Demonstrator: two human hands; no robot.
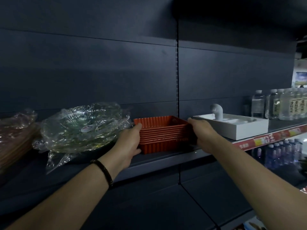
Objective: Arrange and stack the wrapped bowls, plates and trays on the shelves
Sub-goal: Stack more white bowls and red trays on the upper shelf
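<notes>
Trays [163, 136], ribbed orange plastic, gripped by left hand [129, 144] and right hand [203, 132].

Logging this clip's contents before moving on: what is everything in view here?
orange trays: one nested stack, orange, shelf centre
clear wrapped plates: one stack, greenish, left of trays
pinkish wrapped plates: one stack, far left
white box: one, white, right of trays
clear bottles: several, same shelf, far right
lower bottles: several, bluish, shelf below
wristband: one, dark, left wrist
left hand: grips trays' left side
right hand: grips trays' right side
</notes>
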